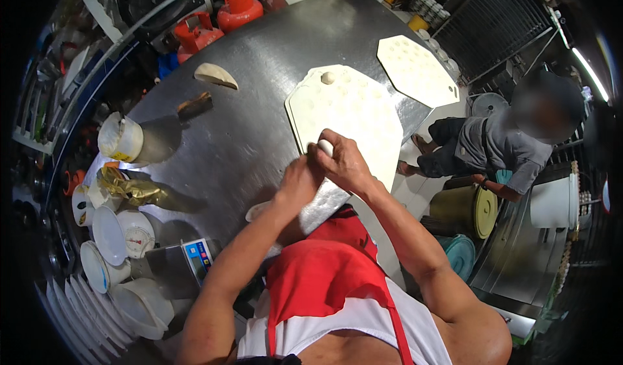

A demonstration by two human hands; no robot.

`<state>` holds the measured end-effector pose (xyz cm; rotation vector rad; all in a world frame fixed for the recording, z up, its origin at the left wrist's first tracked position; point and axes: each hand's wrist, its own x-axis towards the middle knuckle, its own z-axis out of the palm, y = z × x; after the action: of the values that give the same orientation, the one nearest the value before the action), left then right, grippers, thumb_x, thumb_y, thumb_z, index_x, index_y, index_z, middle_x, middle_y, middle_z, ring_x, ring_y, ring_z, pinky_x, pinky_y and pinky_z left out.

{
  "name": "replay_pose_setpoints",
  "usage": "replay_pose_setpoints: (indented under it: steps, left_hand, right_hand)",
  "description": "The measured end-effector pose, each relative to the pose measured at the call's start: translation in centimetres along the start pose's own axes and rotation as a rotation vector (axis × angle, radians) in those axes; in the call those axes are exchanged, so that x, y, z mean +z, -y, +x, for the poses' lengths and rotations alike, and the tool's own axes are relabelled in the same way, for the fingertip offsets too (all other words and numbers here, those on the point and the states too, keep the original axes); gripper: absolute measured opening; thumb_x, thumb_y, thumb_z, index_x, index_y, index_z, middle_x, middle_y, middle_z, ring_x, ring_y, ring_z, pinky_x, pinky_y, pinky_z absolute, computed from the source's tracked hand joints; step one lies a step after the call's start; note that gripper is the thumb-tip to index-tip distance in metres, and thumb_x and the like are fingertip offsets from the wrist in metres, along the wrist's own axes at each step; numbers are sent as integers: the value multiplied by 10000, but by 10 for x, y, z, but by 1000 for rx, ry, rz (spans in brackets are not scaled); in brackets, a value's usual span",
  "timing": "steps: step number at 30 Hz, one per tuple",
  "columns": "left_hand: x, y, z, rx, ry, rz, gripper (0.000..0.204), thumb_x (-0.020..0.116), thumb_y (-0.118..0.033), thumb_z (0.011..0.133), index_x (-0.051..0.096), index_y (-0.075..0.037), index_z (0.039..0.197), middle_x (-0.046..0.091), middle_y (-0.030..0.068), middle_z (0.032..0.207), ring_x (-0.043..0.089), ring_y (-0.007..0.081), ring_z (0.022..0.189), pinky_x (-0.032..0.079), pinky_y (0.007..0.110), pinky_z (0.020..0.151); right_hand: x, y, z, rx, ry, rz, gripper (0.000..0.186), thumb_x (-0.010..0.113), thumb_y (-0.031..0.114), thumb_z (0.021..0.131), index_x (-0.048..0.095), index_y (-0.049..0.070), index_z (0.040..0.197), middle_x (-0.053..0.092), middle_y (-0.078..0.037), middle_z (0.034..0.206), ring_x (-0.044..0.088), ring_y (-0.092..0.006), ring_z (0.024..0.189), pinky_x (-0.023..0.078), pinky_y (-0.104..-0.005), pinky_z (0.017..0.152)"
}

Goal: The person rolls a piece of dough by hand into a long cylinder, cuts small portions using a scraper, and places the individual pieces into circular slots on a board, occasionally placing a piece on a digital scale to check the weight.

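Note:
At the board's lower left edge, my right hand is closed around a small white dough ball. My left hand presses against it from the lower left, fingers curled and partly hidden behind the right. The cream octagonal board appears stacked on another and carries faint rounds of dough, with one darker lump at its top. A second dotted board lies at the upper right. On the steel table lie a half-moon dough slab and a dark brown piece.
A person in grey bends at the right beside lidded bins. Red gas cylinders stand beyond the table. A white tub, gold wrapping, a scale, bowls and stacked trays crowd the left.

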<state>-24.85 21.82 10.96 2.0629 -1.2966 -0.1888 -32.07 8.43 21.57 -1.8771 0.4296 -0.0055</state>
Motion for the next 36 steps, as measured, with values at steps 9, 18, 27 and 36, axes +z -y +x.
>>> replay_pose_setpoints:
  steps: [9,18,27,36]
  left_hand:
    - [33,45,43,-832,36,-798,387,495,-154,1028,508,-43,1399,645,150,1183,700,210,964,536,387,897]
    - [46,30,61,-920,-13,-724,704,551,-4,1056,235,-55,1684,630,218,1415,709,211,1068,528,354,1020]
    - [57,35,25,-615,-182,-683,359,628,-94,1044,558,-18,1388,734,117,1023,702,190,978,548,340,905]
    - [10,-21,72,-258,115,-175,291,548,-212,1019,610,65,1085,687,327,861,657,562,836,517,633,766]
  right_hand:
    - [-126,-159,159,-206,-245,-317,245,669,119,915,713,8,1129,618,-209,935,610,-368,850,517,-452,844]
    - [-158,-224,279,-284,-390,-455,272,799,64,899,656,15,1125,686,-199,1066,692,-349,910,557,-419,828]
    - [-52,-94,105,-26,303,247,208,731,37,908,666,7,1103,730,-165,1009,731,-320,908,565,-417,849]
    - [-58,-80,70,-93,-58,-183,474,666,433,982,686,-35,1058,655,-278,728,705,-369,698,542,-472,695]
